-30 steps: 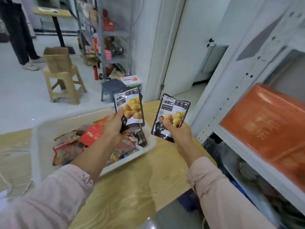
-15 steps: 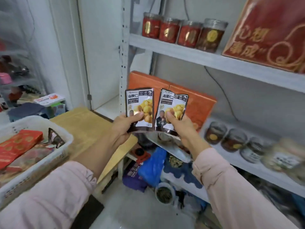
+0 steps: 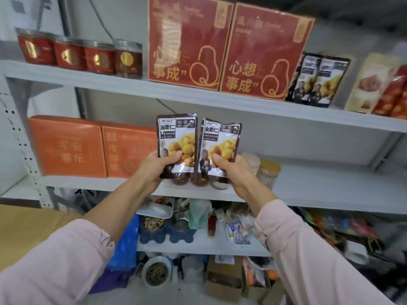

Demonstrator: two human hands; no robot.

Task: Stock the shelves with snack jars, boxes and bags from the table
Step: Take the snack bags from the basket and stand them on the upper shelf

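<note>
Two 油栗仁 bags: left hand (image 3: 154,167) grips left bag (image 3: 177,137), right hand (image 3: 234,175) grips right bag (image 3: 220,143).

Jars (image 3: 181,181) mostly hidden behind held bags (image 3: 177,139), red packets (image 3: 394,95) edge-cropped

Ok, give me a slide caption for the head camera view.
Left hand holds one chestnut bag, right hand a second bag, facing shelves where matching bags stand.

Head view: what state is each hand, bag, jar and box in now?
left hand: grips left bag
right hand: grips right bag
left bag: unopened, upright, held up
right bag: unopened, slightly tilted, held up
jars: lidded, upright on top shelf
red boxes: closed, upright on top shelf
orange boxes: closed, upright on middle shelf
</note>
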